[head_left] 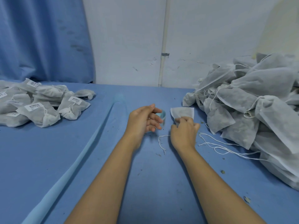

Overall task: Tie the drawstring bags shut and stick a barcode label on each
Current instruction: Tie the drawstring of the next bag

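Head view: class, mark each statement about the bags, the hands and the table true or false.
1. The labelled bags lie on the left. True.
2. The right hand grips a small bag. True.
3. The big pile on the right carries barcode labels. False: no labels show on it.
4. The cloth under everything is red. False: it is blue.
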Demonstrator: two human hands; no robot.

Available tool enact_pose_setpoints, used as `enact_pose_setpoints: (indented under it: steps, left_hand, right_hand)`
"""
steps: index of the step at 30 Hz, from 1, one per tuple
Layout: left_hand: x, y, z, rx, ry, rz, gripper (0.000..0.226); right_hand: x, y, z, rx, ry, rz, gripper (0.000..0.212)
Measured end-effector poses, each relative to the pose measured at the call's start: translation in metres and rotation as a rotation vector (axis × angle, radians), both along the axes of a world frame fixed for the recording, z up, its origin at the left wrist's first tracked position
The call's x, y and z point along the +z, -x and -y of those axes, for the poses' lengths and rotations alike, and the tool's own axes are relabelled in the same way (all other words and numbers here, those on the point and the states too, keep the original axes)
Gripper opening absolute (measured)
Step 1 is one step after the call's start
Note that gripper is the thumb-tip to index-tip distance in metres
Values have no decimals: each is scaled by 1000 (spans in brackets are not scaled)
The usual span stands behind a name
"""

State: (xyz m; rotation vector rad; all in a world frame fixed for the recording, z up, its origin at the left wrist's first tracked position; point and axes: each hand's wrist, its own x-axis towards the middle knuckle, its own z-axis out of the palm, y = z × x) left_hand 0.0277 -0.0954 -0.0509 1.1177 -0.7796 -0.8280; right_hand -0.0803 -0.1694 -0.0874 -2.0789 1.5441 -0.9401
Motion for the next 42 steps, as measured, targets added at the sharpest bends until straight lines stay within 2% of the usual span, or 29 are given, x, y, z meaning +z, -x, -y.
enact_pose_setpoints:
  steps: [2,6,8,11,13,17,22,25,29,34,38,42]
  left_hand:
    - [-5,5,3,-28,-87,88,29]
    - [-21,5,9,114,-212,408,28]
    - [-24,5,8,141,-218,487,26]
    - [-23,10,7,102,-206,474,19]
    - [-24,13,9,76,-225,454,14]
    - [-22,18,11,57,-222,229,12]
    - [-24,22,13,182,-277,121,25]
    - [-27,24,16,226,-260,92,13]
    - [-28,24,19,289,-243,55,17]
    - [-28,20,19,299,-248,-61,22]
    - [-24,21,15,260,-201,-156,13]
    - [-24,21,18,248,-240,-96,16]
  right_hand:
    - [0,-1,1,37,12,100,38]
    - [4,-4,-3,67,44,265,39]
    - [6,-5,-6,95,36,361,37]
    - [9,-6,-9,142,-39,530,38]
    - [8,-6,-9,155,-65,568,37]
    - [8,-6,-7,136,-117,679,34]
    - [8,-7,-8,149,-184,800,42]
    - [8,-7,-6,148,-250,872,36]
    - [12,-4,-8,188,-341,986,32]
    - [13,-5,-15,247,-301,848,30]
    - [12,-6,-16,226,-238,770,31]
    - [9,-6,-11,211,-218,714,35]
